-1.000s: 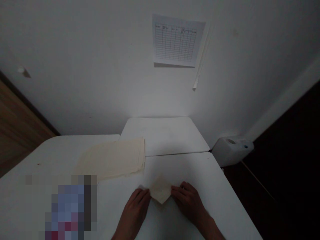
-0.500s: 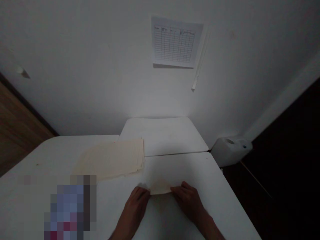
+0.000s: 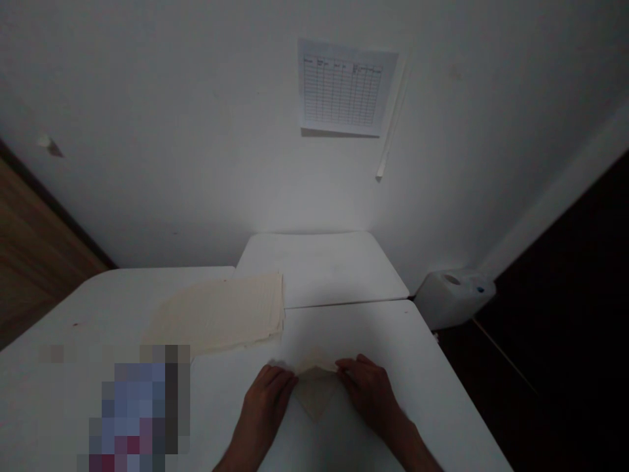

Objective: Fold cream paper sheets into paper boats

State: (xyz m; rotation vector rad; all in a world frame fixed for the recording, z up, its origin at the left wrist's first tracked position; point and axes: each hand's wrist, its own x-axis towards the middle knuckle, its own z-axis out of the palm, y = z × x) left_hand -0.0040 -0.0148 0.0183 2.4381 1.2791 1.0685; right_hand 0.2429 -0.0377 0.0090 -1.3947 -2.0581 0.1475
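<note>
A small cream sheet of thin paper (image 3: 316, 390), folded and pointed towards me, lies between my hands on the white table (image 3: 373, 328). My left hand (image 3: 269, 392) pinches its left corner between thumb and fingers. At the opposite corner, my right hand (image 3: 367, 388) grips the sheet the same way. A crease runs across the paper from hand to hand, with another point showing faintly beyond it. To the left of my hands rests a stack of similar cream sheets (image 3: 226, 311), its right edge uneven.
A blurred-out blue and red patch (image 3: 135, 406) covers something at the lower left. Behind the tables stands a wall with a printed grid sheet (image 3: 341, 88). A white plastic jerrycan (image 3: 455, 298) is beyond the table's right edge.
The near part of the paper now shows as a clear triangle pointing towards me, and its upper edge is bent at the middle. Both hands have barely moved.
</note>
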